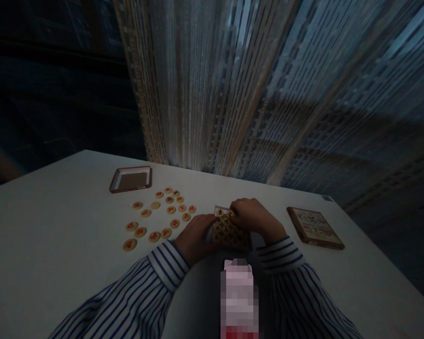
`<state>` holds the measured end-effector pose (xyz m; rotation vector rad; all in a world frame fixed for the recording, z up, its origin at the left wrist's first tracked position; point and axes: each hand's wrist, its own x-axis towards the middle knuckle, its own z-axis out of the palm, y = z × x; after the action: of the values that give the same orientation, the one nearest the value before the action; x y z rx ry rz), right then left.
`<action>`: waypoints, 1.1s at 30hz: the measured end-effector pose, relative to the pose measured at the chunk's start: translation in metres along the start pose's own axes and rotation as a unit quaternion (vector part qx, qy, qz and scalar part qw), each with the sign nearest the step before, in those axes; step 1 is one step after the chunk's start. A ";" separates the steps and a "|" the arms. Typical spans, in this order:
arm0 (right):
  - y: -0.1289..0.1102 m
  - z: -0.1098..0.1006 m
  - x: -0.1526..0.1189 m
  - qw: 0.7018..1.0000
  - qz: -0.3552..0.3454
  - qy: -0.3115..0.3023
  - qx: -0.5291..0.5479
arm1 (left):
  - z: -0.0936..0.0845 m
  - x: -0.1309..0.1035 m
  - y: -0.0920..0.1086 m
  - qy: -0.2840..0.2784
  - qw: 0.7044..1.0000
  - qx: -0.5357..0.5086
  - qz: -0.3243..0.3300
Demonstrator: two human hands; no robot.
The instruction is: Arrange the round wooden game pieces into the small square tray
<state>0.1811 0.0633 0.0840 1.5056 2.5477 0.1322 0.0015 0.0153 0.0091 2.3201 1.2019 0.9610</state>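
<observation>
We see both hands close together at one tray, one on either side of it. The left hand (197,238) has its thumb and forefinger spread apart along the tray's left side, the forefinger by the far corner and the thumb by the near one. The right hand (252,215) curls over the far right corner, its fingertips bunched at a dark-marked disc (230,213); in this dim light we cannot tell whether they pinch it or merely touch it.

The tray (223,208) lies on the white bench (74,202) between the hands, filled with rows of round pieces (226,230), the farthest of which show dark characters. Left of it we see loose discs (166,233) scattered flat on the bench, mostly red-marked, with a couple of dark-marked ones and a plain one (155,205) among them. Beyond them sits a shallow open lid (132,181) with its hollow side up. To the right of the hands lies a flat case (316,228) with a printed top.

Our forearms, in striped sleeves (123,294), slant inward from the lower corners, both palms turned down. Between them lies a pink object (239,296), too pixelated to name. Behind the bench hangs a string curtain (205,94).
</observation>
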 end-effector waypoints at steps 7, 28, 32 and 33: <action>0.001 0.000 0.001 1.000 0.002 -0.009 -0.003 | 0.001 0.000 -0.002 -0.001 1.000 -0.005 0.001; 0.011 -0.002 -0.004 1.000 0.008 0.005 0.017 | 0.000 -0.002 -0.001 0.000 1.000 0.007 0.002; 0.009 0.001 -0.003 1.000 0.004 -0.001 0.011 | 0.002 -0.002 -0.004 0.002 1.000 0.007 0.013; 0.008 0.001 -0.003 1.000 0.003 0.000 0.011 | 0.002 -0.002 -0.004 0.002 1.000 0.008 0.013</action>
<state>0.1901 0.0647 0.0848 1.5211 2.5538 0.1054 0.0000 0.0158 0.0044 2.3523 1.1875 0.9689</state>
